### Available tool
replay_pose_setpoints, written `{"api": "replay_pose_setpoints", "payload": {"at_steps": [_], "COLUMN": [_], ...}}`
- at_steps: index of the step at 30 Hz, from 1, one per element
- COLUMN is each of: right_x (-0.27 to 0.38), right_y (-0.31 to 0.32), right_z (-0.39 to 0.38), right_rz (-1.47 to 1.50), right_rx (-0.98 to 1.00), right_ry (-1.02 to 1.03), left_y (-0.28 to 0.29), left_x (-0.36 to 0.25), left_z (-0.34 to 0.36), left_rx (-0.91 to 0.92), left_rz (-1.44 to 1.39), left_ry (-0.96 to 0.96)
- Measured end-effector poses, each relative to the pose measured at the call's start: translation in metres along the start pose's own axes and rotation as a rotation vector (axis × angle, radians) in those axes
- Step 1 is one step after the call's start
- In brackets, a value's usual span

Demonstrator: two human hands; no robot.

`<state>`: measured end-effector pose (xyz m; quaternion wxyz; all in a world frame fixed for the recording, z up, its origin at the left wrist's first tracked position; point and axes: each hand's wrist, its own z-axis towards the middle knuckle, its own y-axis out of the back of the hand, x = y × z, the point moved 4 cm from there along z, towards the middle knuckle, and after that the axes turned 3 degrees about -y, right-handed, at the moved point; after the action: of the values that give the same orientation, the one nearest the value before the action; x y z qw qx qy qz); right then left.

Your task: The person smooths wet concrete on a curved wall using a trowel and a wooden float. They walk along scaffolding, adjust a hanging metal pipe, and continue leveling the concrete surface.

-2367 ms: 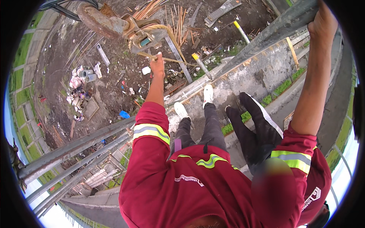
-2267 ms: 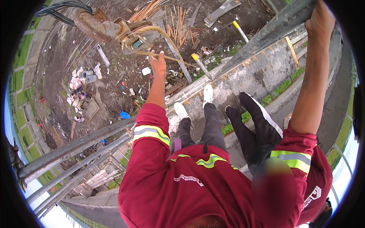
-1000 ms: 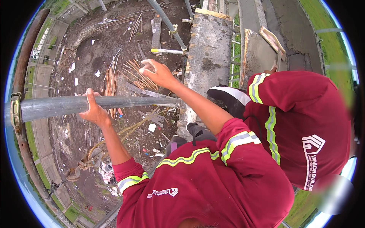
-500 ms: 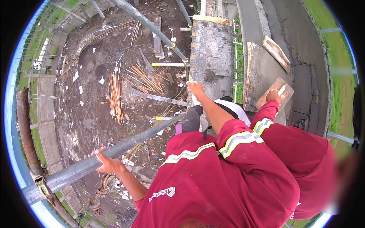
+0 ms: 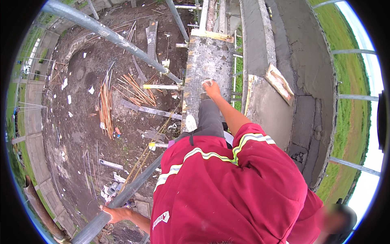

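My left hand (image 5: pixel 117 214) is wrapped round a grey metal scaffold pipe (image 5: pixel 135 186) at the lower left, its thumb across the near side and some fingers hidden behind. My right hand (image 5: pixel 212 90) is held out above the walkway of worn boards (image 5: pixel 209 55), fingers curled together. A small whitish bit shows at those fingertips, too little of it to name. Below that hand, my leg in dark trousers (image 5: pixel 210 116) and a white shoe (image 5: pixel 190 123) are over the boards.
A mortar-smeared board (image 5: pixel 266 116) and a mortar-caked wooden piece (image 5: pixel 279 84) lie beside wet concrete (image 5: pixel 306 49) on the right. Another person (image 5: pixel 313 215) is close at the lower right. Far below left, rods (image 5: pixel 106 107) and debris lie on the ground. A scaffold pipe (image 5: pixel 109 34) slants across the upper left.
The view has shifted along the walkway. My left hand stays on the pipe; my right hand is now over the boards' middle. The co-worker's hand and the float under it are out of sight.
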<state>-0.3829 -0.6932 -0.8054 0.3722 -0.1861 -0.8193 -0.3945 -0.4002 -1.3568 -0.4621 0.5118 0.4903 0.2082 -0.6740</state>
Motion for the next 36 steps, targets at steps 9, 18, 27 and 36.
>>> {"api": "replay_pose_setpoints", "payload": {"at_steps": [9, 18, 27, 36], "right_x": [0.072, -0.023, -0.084, -0.093], "right_y": [0.221, 0.406, 0.427, 0.415], "right_z": [0.160, 0.299, 0.335, 0.331], "right_rz": [-0.094, -0.490, -0.617, -0.327], "right_rx": [-0.561, -0.632, -0.535, -0.390], "right_ry": [0.132, -0.442, -0.699, -0.665], "left_y": [0.003, -0.075, -0.301, -0.697], "left_x": [0.026, 0.033, 0.038, -0.191], "left_z": [0.007, -0.068, -0.228, -0.535], "left_rx": [-0.281, -0.136, 1.020, 1.829], "left_rz": [0.254, 0.996, 1.387, 0.327], "left_ry": [0.041, -0.003, 0.027, -0.661]}}
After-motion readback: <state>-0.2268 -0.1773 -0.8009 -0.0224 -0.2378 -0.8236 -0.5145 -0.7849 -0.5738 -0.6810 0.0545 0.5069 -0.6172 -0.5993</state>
